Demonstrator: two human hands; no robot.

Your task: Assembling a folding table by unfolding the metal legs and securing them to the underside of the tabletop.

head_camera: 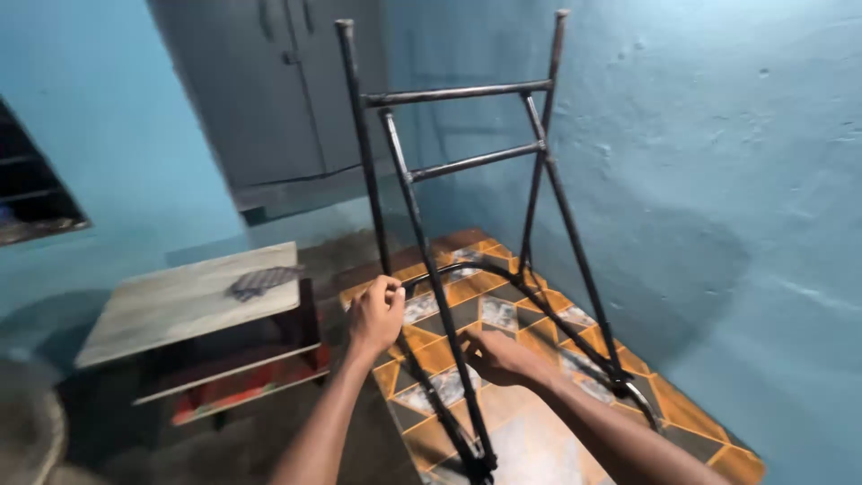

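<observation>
Both bare forearms reach up from six o'clock. Left hand (375,314) is fisted around a thin black tube of the metal frame (467,162); right hand (498,355) clasps the neighbouring tube, toward four o'clock. Patterned orange floor tiles (539,431) lie beneath.

just one view here, the head cam, so we've got nothing to overlap with. we're looking down and forward from head height into a room corner, tilted a fair bit so the walls lean. both forearms reach in from the bottom edge, left hand (375,314) and right hand (496,356) close below us on the black metal frame (467,166), which fills the middle. the tiled floor (530,440) sits right under us, the blue wall (718,180) near on the right, the low wooden table (180,301) off left.
</observation>
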